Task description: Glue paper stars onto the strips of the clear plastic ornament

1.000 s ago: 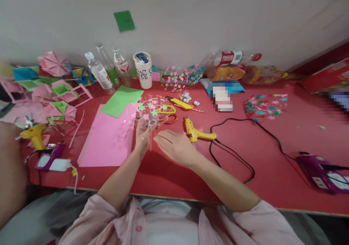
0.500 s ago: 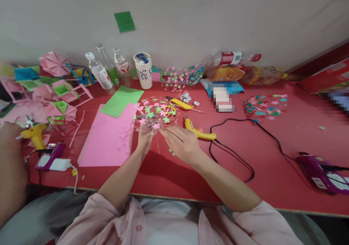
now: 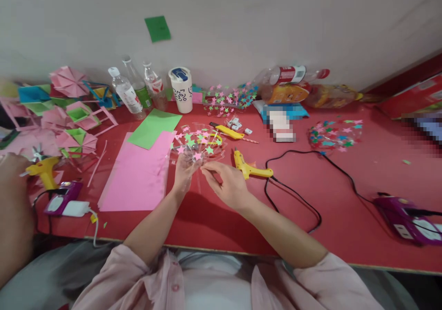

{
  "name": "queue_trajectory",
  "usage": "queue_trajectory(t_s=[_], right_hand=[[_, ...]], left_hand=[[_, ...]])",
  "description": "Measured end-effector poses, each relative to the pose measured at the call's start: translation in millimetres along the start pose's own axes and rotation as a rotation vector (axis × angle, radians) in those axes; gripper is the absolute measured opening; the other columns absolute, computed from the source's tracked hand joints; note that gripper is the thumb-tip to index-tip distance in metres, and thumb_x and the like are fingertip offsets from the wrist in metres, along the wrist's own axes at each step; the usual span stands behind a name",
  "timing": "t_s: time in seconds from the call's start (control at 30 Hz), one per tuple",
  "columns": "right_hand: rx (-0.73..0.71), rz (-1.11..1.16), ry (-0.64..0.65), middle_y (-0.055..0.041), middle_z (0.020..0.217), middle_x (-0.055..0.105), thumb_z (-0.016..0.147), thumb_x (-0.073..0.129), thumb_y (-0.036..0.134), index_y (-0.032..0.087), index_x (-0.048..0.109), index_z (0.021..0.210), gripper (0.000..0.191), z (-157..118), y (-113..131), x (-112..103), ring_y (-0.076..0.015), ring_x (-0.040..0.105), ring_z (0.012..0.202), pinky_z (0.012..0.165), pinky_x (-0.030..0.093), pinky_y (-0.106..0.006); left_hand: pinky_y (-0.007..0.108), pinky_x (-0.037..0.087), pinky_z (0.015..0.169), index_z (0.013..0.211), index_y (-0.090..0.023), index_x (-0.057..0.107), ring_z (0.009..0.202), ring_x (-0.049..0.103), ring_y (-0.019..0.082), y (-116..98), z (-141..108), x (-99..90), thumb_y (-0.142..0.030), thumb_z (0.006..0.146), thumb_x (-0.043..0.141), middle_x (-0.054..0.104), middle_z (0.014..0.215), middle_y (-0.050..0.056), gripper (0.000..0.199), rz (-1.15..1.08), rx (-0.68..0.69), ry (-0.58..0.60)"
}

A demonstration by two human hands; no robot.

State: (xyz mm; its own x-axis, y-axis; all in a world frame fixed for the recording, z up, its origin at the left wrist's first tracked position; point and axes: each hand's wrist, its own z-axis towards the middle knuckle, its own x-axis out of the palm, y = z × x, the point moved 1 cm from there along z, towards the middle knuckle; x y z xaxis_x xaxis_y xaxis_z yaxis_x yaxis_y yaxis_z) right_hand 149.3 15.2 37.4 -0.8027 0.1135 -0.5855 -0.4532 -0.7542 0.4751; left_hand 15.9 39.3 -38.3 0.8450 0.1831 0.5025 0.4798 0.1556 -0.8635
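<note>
Star-dotted clear plastic [image 3: 189,140] sits over red table [image 3: 221,234], widest left to right, stars upward; true long axis unclear. Right hand [image 3: 229,185], near: fingertips together at its near edge, grip uncertain. Left hand [image 3: 183,174] grips it from below. Farther: glue gun [image 3: 247,167] right, cutter [image 3: 229,131], white cup [image 3: 181,91].

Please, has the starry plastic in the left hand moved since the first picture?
Yes, the starry plastic has moved to the right, judged against the pink paper, which lies where it was.
</note>
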Motion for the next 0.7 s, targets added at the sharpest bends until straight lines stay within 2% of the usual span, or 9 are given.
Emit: queue_trajectory(t_s=[0.1, 0.17, 0.33, 0.47, 0.6, 0.7], right_hand=[[-0.079, -0.018, -0.05, -0.0046, 0.093, 0.072, 0.089, 0.051, 0.015, 0.019, 0.057, 0.104, 0.017, -0.2, 0.5, 1.2, -0.0136, 0.069, 0.083, 0.075, 0.055, -0.024], [-0.071, -0.01, -0.071, -0.004, 0.093, 0.072, 0.088, 0.051, 0.014, 0.02, 0.056, 0.106, 0.019, 0.4, 0.8, 1.5, -0.0131, 0.069, 0.082, 0.075, 0.055, -0.024], [-0.079, 0.005, -0.034, -0.0045, 0.088, 0.072, 0.088, 0.051, 0.013, 0.019, 0.059, 0.098, 0.014, 2.0, 2.1, -1.1, -0.0129, 0.068, 0.08, 0.074, 0.054, -0.023], [-0.133, -0.026, 0.001, -0.0051, 0.089, 0.072, 0.088, 0.047, 0.012, 0.018, 0.06, 0.093, 0.015, 0.5, 2.3, -3.6, -0.0127, 0.068, 0.082, 0.073, 0.054, -0.022], [-0.182, -0.088, 0.039, -0.0052, 0.087, 0.071, 0.088, 0.043, 0.011, 0.019, 0.06, 0.092, 0.019, -1.1, 3.0, -3.0, -0.0134, 0.067, 0.081, 0.07, 0.054, -0.023], [-0.163, -0.056, 0.022, -0.0058, 0.089, 0.071, 0.088, 0.046, 0.01, 0.018, 0.058, 0.093, 0.015, 0.2, 4.6, -3.0, -0.0134, 0.067, 0.084, 0.073, 0.054, -0.023]], left_hand=[[0.021, 0.046, 0.07, 0.087, -0.02, 0.057, 0.07, 0.059, 0.009, 1.1, 0.2, -1.3, -0.036, 0.051, 0.085, 0.061, 0.079, -0.003, 0.048, -0.029, -0.004, 0.018], [0.021, 0.047, 0.069, 0.087, -0.02, 0.057, 0.07, 0.059, 0.008, 1.8, 0.4, -2.6, -0.036, 0.052, 0.085, 0.061, 0.078, -0.003, 0.048, -0.034, -0.003, 0.009], [0.021, 0.048, 0.068, 0.086, -0.02, 0.057, 0.068, 0.059, 0.009, 1.6, -0.1, -2.7, -0.032, 0.051, 0.085, 0.062, 0.076, -0.004, 0.045, -0.01, 0.005, -0.003], [0.021, 0.047, 0.065, 0.087, -0.021, 0.057, 0.066, 0.059, 0.008, 4.2, 0.5, -3.5, -0.027, 0.058, 0.082, 0.062, 0.076, -0.003, 0.038, -0.004, 0.015, 0.018], [0.021, 0.047, 0.064, 0.089, -0.02, 0.058, 0.065, 0.059, 0.008, 6.8, 1.1, -5.0, -0.026, 0.062, 0.079, 0.063, 0.077, -0.003, 0.035, 0.008, 0.003, 0.027], [0.021, 0.047, 0.065, 0.087, -0.019, 0.058, 0.065, 0.059, 0.008, 4.4, 0.2, -4.0, -0.025, 0.06, 0.08, 0.062, 0.076, -0.004, 0.035, -0.001, -0.001, 0.019]])
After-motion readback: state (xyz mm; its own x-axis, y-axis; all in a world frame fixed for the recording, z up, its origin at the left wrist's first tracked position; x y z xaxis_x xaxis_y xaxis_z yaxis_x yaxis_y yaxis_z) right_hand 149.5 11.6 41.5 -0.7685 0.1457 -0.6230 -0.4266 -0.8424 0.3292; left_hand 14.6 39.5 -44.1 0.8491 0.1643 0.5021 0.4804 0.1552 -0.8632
